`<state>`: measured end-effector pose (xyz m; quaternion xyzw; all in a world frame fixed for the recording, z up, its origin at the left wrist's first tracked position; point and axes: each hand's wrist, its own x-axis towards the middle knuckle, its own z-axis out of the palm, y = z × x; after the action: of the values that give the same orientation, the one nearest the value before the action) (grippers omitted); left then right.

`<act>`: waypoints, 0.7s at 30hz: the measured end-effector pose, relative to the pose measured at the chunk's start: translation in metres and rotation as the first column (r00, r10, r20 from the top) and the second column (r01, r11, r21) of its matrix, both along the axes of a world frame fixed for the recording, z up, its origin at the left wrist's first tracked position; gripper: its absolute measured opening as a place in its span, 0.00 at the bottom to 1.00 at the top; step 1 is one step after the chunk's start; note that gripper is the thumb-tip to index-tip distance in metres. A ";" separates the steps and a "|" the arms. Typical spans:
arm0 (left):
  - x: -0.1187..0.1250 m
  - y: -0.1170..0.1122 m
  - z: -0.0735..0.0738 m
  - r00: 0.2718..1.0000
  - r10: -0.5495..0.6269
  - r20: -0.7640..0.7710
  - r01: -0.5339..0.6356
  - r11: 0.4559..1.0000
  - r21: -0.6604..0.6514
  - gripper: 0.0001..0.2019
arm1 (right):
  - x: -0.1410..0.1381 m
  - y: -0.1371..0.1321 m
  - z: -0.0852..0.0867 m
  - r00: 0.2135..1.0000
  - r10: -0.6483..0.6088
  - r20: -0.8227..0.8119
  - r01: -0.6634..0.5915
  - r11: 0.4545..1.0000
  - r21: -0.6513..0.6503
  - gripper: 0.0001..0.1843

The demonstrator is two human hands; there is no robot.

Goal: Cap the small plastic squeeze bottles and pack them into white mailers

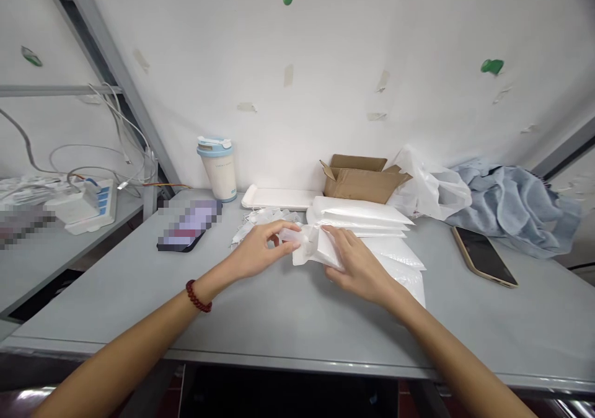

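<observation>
My left hand (264, 247), with a dark red beaded bracelet on its wrist, pinches a small translucent plastic piece (289, 235) between thumb and fingers. My right hand (356, 263) grips a small white pouch (328, 250) whose mouth faces left. The plastic piece meets the pouch at its mouth; whether it is partly inside, I cannot tell. Behind my left hand lies a pile of small clear and white packets (258, 218). White padded mailers (357, 213) are stacked behind and beside my right hand, which covers part of them.
Along the wall stand a lidded cup (220, 170), a white tray (279, 198), an open cardboard box (362, 182) and a white plastic bag (430, 188). One phone (190, 224) lies left, another phone (483, 257) right, near a blue-grey cloth (520, 204). A power strip (100, 207) with cables is far left.
</observation>
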<state>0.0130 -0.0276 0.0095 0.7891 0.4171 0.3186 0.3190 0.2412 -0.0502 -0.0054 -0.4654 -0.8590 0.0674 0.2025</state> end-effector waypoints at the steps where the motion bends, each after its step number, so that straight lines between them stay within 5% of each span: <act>1: 0.002 -0.001 -0.002 0.999 0.009 -0.050 -0.009 1.000 -0.001 0.18 | 0.000 0.000 -0.001 1.000 0.003 -0.004 -0.003 1.000 0.008 0.36; 10: 0.003 0.003 -0.013 0.985 0.144 -0.096 -0.131 0.983 0.125 0.19 | 0.001 0.000 -0.002 1.000 0.003 -0.020 -0.002 0.999 0.040 0.36; 21: 0.012 -0.007 -0.015 0.963 0.212 0.164 -0.237 0.959 0.153 0.12 | -0.003 -0.003 0.000 0.999 0.023 -0.024 -0.023 1.000 0.017 0.37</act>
<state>0.0247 -0.0346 -0.0055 0.7355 0.4508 0.4444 0.2416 0.2380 -0.0535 -0.0051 -0.4531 -0.8623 0.0681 0.2158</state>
